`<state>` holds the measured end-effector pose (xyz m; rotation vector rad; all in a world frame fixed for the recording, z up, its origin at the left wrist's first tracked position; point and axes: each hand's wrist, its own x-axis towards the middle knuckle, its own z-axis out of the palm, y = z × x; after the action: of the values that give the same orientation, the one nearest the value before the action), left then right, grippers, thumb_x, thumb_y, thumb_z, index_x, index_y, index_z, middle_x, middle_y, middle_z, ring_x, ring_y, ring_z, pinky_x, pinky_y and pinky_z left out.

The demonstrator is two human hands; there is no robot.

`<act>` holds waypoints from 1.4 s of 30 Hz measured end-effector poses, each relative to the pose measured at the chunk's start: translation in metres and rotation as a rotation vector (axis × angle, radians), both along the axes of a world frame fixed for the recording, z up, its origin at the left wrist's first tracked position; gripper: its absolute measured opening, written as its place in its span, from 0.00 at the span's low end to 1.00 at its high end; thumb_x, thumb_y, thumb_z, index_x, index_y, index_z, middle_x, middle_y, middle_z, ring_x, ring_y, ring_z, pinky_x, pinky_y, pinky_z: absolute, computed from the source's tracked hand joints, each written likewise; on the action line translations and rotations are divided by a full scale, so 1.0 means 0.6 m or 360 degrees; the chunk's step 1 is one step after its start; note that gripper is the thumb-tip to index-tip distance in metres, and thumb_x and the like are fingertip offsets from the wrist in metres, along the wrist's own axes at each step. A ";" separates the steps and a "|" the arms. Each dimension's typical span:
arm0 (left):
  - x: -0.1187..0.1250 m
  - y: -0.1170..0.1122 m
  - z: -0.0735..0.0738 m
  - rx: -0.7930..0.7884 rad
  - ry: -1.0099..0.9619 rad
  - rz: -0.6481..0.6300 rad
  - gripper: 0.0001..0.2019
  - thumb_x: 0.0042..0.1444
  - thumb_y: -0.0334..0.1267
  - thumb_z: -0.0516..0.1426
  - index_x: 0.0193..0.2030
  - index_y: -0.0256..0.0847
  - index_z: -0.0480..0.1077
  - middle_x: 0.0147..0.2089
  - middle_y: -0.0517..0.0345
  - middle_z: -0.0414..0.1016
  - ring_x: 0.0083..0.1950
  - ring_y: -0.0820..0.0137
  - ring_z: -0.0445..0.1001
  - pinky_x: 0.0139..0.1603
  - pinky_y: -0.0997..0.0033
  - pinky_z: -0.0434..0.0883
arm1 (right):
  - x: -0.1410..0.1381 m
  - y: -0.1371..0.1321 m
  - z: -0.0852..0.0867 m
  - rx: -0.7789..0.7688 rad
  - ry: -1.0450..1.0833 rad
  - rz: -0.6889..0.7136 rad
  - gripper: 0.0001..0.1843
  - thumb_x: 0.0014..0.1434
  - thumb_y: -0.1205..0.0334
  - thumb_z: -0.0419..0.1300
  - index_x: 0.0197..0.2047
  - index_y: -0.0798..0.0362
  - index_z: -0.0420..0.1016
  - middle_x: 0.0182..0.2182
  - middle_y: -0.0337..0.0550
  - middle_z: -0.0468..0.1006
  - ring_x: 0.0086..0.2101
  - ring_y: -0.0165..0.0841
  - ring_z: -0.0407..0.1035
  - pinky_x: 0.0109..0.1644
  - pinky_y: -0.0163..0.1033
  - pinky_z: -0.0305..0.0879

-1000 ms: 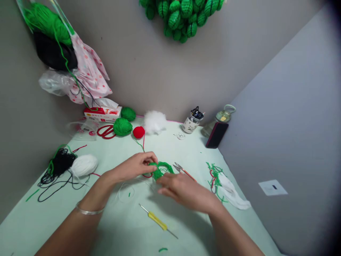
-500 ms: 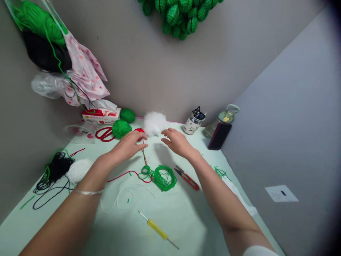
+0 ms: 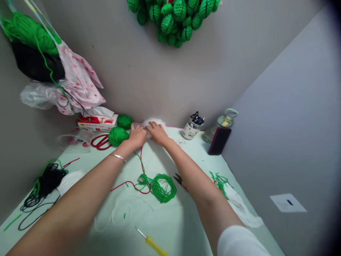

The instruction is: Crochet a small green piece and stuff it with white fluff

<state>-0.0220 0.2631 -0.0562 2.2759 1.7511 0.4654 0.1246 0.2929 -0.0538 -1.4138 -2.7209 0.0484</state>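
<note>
At the back of the table, both hands are at a fluffy white clump of stuffing [image 3: 156, 121]. My right hand [image 3: 157, 133] lies over its front, fingers bent into the fluff. Close beside it, my left hand [image 3: 138, 136] has its fingers curled at the stuffing's left edge; its fingertips are partly hidden. Two green yarn balls, a front one [image 3: 118, 136] and a rear one [image 3: 124, 121], sit left of my left hand. Red yarn [image 3: 141, 156] runs from beneath that hand towards a loose coil of green yarn [image 3: 163, 188].
Red-handled snips [image 3: 180, 180] lie partly under my right forearm. A yellow-handled hook [image 3: 154, 245] is at the front. Red scissors [image 3: 100, 142], a tissue box [image 3: 98, 123] and black yarn [image 3: 50, 177] are left. A pen cup [image 3: 190, 130], bottle [image 3: 210, 133] and phone [image 3: 219, 141] stand right.
Both hands have moved farther back and closer together, from open above the table onto the white stuffing. The view has shifted slightly.
</note>
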 end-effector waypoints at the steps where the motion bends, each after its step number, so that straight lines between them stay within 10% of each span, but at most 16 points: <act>1: -0.005 0.000 -0.001 -0.0004 -0.0066 -0.0026 0.19 0.67 0.43 0.61 0.62 0.39 0.71 0.62 0.46 0.74 0.56 0.57 0.78 0.54 0.49 0.78 | 0.004 0.002 -0.007 -0.0015 0.0003 -0.0020 0.33 0.63 0.74 0.61 0.70 0.53 0.65 0.74 0.61 0.57 0.73 0.49 0.50 0.71 0.60 0.52; 10: -0.041 -0.038 0.071 0.0001 -0.1204 -0.0198 0.12 0.64 0.43 0.57 0.44 0.39 0.80 0.55 0.48 0.82 0.60 0.55 0.76 0.63 0.53 0.71 | 0.018 0.006 -0.043 -0.0091 0.0060 -0.0155 0.33 0.65 0.74 0.52 0.72 0.51 0.62 0.73 0.61 0.60 0.71 0.49 0.54 0.70 0.61 0.54; 16: -0.053 -0.095 0.121 0.0012 -0.1773 -0.0018 0.08 0.56 0.43 0.54 0.33 0.41 0.69 0.34 0.54 0.80 0.36 0.66 0.79 0.42 0.65 0.75 | 0.005 0.007 -0.036 -0.0090 0.0092 -0.0154 0.35 0.64 0.74 0.54 0.73 0.54 0.60 0.71 0.65 0.61 0.70 0.52 0.55 0.70 0.62 0.53; 22: -0.068 -0.123 0.092 -0.0089 -0.1567 0.0162 0.05 0.56 0.42 0.53 0.32 0.44 0.63 0.26 0.63 0.68 0.20 0.75 0.62 0.21 0.73 0.59 | 0.025 -0.006 0.014 -0.0084 0.0116 -0.0051 0.48 0.58 0.71 0.67 0.77 0.47 0.51 0.75 0.60 0.53 0.72 0.48 0.50 0.71 0.60 0.50; 33: -0.020 -0.032 0.040 -0.0141 -0.0426 0.0172 0.19 0.67 0.43 0.61 0.61 0.40 0.71 0.61 0.47 0.75 0.56 0.57 0.78 0.54 0.50 0.78 | 0.029 -0.007 0.013 -0.0098 0.0203 -0.0130 0.27 0.71 0.57 0.58 0.71 0.49 0.65 0.72 0.61 0.60 0.70 0.49 0.55 0.69 0.60 0.56; 42: 0.000 0.002 0.006 -0.0206 -0.0596 0.0078 0.19 0.67 0.43 0.61 0.62 0.40 0.71 0.62 0.46 0.74 0.56 0.57 0.78 0.54 0.49 0.78 | 0.040 0.003 -0.008 -0.0217 0.0185 -0.0226 0.31 0.69 0.56 0.60 0.73 0.46 0.61 0.72 0.56 0.61 0.69 0.47 0.57 0.67 0.55 0.60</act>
<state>-0.0221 0.2640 -0.0529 1.9123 1.5988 0.7127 0.1487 0.2946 -0.0587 -1.5820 -2.5605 0.3033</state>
